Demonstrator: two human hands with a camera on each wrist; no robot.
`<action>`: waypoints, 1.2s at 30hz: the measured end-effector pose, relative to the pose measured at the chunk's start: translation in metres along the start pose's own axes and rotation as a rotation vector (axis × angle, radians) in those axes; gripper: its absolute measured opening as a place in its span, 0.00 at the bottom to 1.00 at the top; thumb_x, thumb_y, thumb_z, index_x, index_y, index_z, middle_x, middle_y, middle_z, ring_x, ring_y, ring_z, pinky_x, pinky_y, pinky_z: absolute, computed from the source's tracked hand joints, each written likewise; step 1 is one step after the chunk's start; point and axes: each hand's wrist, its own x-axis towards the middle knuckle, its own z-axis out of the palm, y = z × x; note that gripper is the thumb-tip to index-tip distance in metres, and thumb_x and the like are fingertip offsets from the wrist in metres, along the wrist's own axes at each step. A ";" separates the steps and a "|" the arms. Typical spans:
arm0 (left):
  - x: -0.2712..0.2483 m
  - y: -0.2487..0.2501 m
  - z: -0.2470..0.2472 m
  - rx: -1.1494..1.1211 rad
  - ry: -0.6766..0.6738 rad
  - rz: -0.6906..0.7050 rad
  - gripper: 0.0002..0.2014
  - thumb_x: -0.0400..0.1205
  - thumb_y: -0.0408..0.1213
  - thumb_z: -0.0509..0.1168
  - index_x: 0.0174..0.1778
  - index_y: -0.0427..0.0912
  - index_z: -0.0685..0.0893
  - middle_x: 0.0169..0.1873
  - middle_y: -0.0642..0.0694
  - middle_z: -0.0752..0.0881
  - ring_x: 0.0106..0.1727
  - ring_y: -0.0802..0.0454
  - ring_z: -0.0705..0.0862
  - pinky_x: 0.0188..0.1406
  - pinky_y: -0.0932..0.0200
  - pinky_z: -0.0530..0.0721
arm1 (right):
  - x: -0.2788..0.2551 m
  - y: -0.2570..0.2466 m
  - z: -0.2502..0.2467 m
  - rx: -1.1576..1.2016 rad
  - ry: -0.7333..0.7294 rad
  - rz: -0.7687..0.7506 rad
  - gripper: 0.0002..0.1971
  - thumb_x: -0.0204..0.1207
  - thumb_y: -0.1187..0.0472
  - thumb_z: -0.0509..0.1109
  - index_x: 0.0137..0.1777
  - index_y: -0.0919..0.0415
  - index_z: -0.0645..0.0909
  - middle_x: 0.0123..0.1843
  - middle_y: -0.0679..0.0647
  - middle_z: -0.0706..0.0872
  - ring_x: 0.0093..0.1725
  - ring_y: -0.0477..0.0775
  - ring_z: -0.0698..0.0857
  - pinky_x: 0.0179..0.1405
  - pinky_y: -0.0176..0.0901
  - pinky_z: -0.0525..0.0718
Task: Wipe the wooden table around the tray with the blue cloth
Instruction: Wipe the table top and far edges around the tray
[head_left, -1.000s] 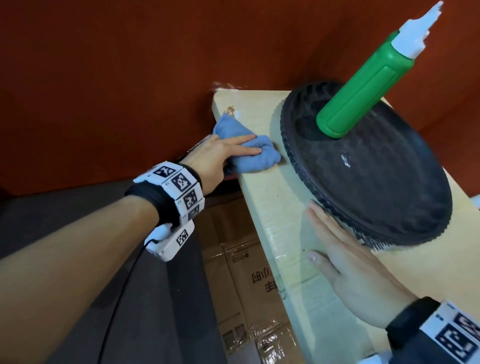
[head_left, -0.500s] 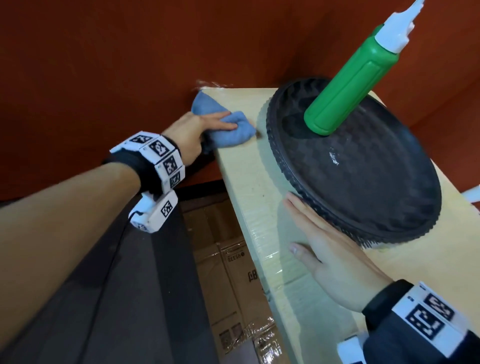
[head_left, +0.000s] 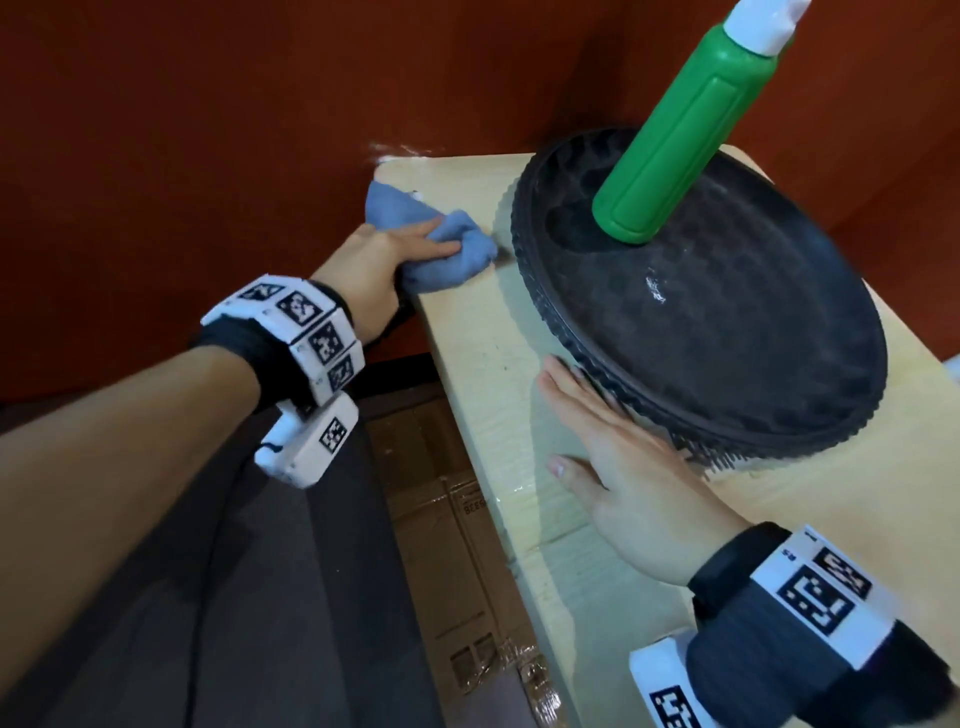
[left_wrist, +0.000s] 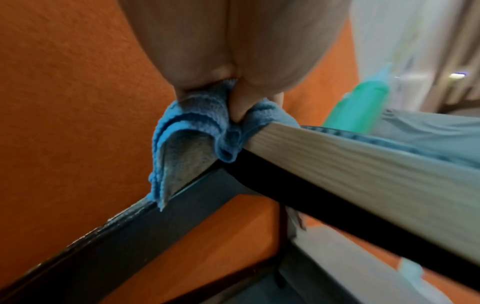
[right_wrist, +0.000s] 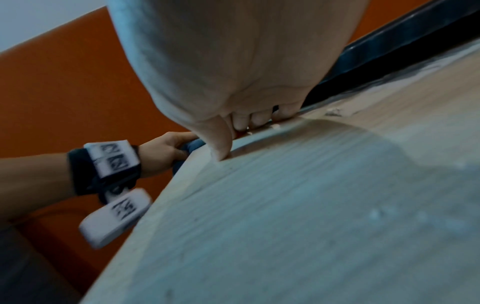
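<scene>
The blue cloth (head_left: 441, 260) lies bunched at the far left corner of the wooden table (head_left: 483, 364), partly over its edge. My left hand (head_left: 395, 254) grips the cloth, fingers laid across its top. In the left wrist view the thumb pinches the blue cloth (left_wrist: 192, 127) from below against the table edge (left_wrist: 337, 164). The round black tray (head_left: 727, 338) sits just right of the cloth. My right hand (head_left: 608, 441) lies flat and open on the table, its fingertips against the tray's near rim. The right wrist view shows that thumb (right_wrist: 221, 144) pressed on the wood.
A green squeeze bottle (head_left: 670, 140) with a white cap stands on the tray's far side. A red-brown wall (head_left: 208, 130) closes off the table's far and left sides. Cardboard boxes (head_left: 457, 545) lie on the floor below the left edge.
My left hand has slid the cloth along the left edge from beside the tray's rim to the far corner. My right hand has stayed flat by the tray.
</scene>
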 end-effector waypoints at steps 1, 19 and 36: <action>-0.007 0.001 0.003 0.000 -0.023 0.033 0.35 0.77 0.13 0.56 0.75 0.51 0.74 0.77 0.48 0.71 0.75 0.43 0.72 0.73 0.48 0.68 | 0.000 0.000 0.000 0.002 -0.003 0.000 0.34 0.86 0.58 0.58 0.84 0.47 0.41 0.83 0.33 0.35 0.79 0.27 0.34 0.75 0.24 0.34; 0.017 -0.025 0.001 0.079 -0.021 -0.012 0.38 0.74 0.12 0.55 0.75 0.51 0.75 0.78 0.52 0.69 0.79 0.50 0.66 0.68 0.73 0.57 | 0.001 0.003 0.002 -0.017 -0.023 -0.007 0.35 0.86 0.59 0.57 0.84 0.49 0.39 0.83 0.37 0.33 0.79 0.29 0.32 0.76 0.28 0.32; 0.054 -0.016 -0.012 0.006 0.008 -0.298 0.33 0.81 0.20 0.58 0.79 0.54 0.66 0.78 0.43 0.69 0.76 0.40 0.70 0.72 0.56 0.68 | -0.001 0.001 -0.002 0.010 -0.046 -0.015 0.34 0.87 0.58 0.55 0.84 0.48 0.37 0.83 0.36 0.31 0.78 0.29 0.30 0.78 0.32 0.33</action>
